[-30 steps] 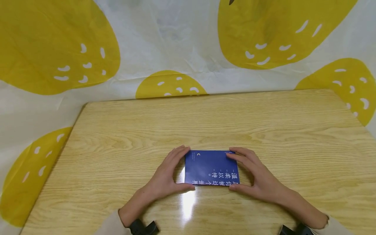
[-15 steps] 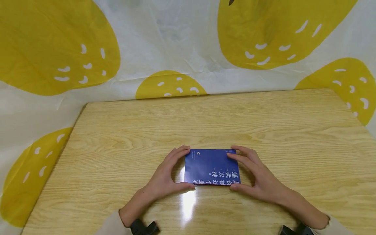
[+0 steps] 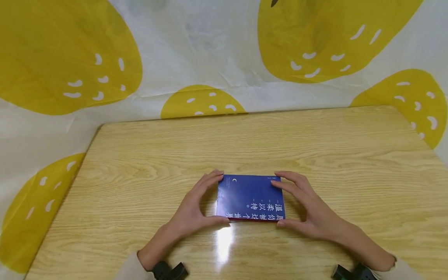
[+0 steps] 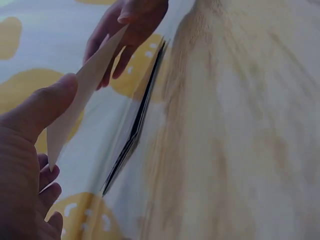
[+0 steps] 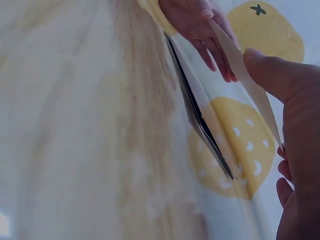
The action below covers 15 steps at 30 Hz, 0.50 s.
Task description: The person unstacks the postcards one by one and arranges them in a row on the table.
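Observation:
My left hand (image 3: 190,210) and right hand (image 3: 316,216) grip a thin blue card (image 3: 245,194) by its two short ends. Thumbs press the near edge while fingertips hold the far one. White Chinese characters and a small moon are printed on its top, and a thin red strip shows along the near edge. Seen from the left wrist, the card (image 4: 87,87) has a pale underside and is raised. Below it lies a thin flat piece with a dark edge (image 4: 140,110). The right wrist view shows the card (image 5: 245,75) above this same dark-edged piece (image 5: 197,115).
A light wood-grain table (image 3: 168,155) spreads around the hands, with a bright glare spot (image 3: 224,243) nearer the body. White cloth with yellow fruit shapes (image 3: 203,101) hangs behind the table and along its sides. Black cameras (image 3: 171,270) sit on the wrists.
Both hands have shifted slightly up in the head view with the card, which looks a little larger. A red strip now shows under its near edge, and its upper right characters are less covered.

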Motion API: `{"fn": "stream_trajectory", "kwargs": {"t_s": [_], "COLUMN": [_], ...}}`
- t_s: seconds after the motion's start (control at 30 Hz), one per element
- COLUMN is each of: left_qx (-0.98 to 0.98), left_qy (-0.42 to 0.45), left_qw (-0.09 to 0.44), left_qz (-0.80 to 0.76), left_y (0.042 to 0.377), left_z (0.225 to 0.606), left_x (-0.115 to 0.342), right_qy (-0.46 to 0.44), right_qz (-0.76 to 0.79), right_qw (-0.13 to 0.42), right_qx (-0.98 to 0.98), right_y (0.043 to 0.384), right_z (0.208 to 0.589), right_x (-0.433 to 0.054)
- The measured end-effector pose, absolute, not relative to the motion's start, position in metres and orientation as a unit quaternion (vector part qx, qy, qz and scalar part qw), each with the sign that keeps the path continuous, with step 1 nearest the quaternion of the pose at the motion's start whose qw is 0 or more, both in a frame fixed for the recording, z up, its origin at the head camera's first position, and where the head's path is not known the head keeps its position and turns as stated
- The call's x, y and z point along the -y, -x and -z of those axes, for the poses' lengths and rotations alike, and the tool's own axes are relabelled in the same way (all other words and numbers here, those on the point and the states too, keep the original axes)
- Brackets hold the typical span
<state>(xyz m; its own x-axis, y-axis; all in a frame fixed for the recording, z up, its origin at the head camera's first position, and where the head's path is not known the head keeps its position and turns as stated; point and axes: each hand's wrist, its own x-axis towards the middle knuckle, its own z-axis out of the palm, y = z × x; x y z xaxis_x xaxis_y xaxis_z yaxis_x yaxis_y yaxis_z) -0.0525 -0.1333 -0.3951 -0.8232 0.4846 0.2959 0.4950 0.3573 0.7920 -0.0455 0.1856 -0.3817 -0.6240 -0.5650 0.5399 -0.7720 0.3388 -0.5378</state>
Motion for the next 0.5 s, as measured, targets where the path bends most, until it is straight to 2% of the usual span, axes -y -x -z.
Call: {"fn": "stream_trajectory", "kwargs": {"t_s": [0.3, 0.5], "left_qx": [0.798, 0.799], "left_qy": [0.298, 0.299], "left_qw": [0.003, 0.003], "left_qz": [0.523, 0.522], "left_y": [0.049, 0.054], "left_z": [0.355, 0.34], "left_x": [0.134, 0.139], "right_qy": [-0.412, -0.422], "right_qz": [-0.376, -0.37], "right_qw": [0.113, 0.132], "right_qx": [0.822, 0.817], "right_y": [0.057, 0.067], "right_z": [0.38, 0.371], "right_x": [-0.187, -0.179]}}
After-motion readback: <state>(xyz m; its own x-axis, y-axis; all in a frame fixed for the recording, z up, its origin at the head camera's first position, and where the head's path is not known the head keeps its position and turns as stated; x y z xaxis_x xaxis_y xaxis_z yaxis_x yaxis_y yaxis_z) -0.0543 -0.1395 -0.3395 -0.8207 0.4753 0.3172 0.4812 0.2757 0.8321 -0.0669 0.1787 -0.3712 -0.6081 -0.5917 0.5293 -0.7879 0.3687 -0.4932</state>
